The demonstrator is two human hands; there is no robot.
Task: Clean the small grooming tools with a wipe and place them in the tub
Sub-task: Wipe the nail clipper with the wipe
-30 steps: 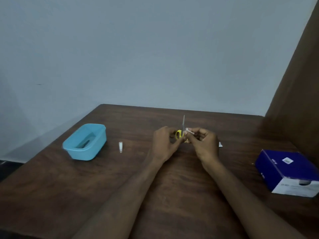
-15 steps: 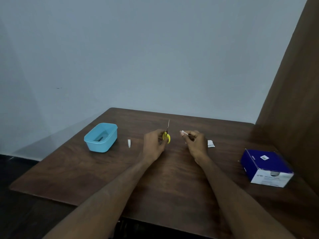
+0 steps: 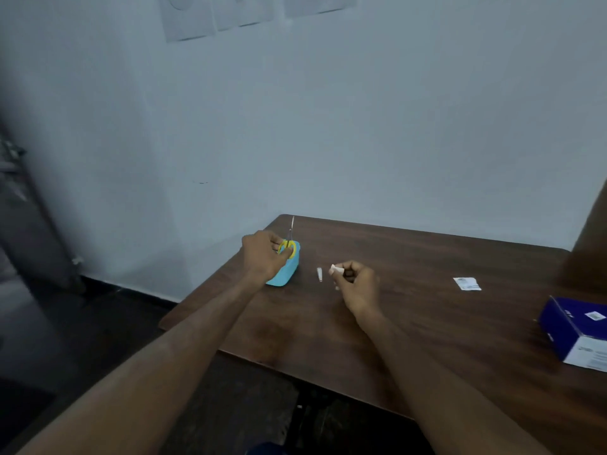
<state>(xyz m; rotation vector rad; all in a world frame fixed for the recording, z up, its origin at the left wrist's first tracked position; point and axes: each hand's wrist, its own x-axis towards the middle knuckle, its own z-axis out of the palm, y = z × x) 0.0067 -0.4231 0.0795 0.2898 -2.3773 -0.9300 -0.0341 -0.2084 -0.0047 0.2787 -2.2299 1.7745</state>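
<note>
My left hand (image 3: pixel 262 254) grips small scissors (image 3: pixel 288 246) by their yellow handles, blades pointing up, directly over the light blue tub (image 3: pixel 285 272). The hand hides most of the tub. My right hand (image 3: pixel 356 285) pinches a small white wipe (image 3: pixel 336 269) between thumb and fingers, to the right of the tub. A small white nail clipper (image 3: pixel 319 274) lies on the brown table (image 3: pixel 427 323) between the tub and my right hand.
A torn white wipe sachet (image 3: pixel 466 284) lies on the table further right. A dark blue box (image 3: pixel 578 330) sits at the right edge. The table's left edge runs just beside the tub, with dark floor below. A wall stands behind.
My left hand has carried the scissors left from the table's middle to above the tub. My right hand kept the wipe and followed left. The camera view swung left.
</note>
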